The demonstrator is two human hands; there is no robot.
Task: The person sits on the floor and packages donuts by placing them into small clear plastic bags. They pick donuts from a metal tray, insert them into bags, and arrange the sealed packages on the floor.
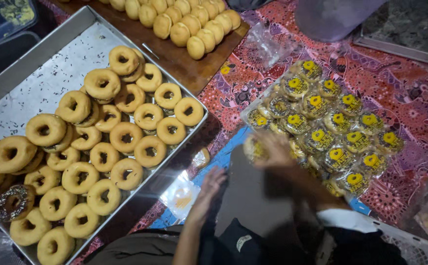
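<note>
My right hand point(272, 149) is blurred and grips a wrapped doughnut point(253, 147) at the near edge of a pile of wrapped doughnuts point(322, 122) with yellow round stickers. My left hand point(209, 189) hovers with fingers apart, holding nothing, just right of an empty clear wrapper point(180, 196) with an orange print. A metal tray point(37, 64) at the left holds many plain ring doughnuts point(111, 132) and one chocolate-sprinkled doughnut point(12, 202).
A wooden board point(175, 56) at the top carries rows of round buns point(189, 19). A red patterned cloth point(400, 88) covers the surface. More clear wrappers point(265, 41) lie by a translucent container point(334, 17). A white basket rim point(410, 245) shows at the lower right.
</note>
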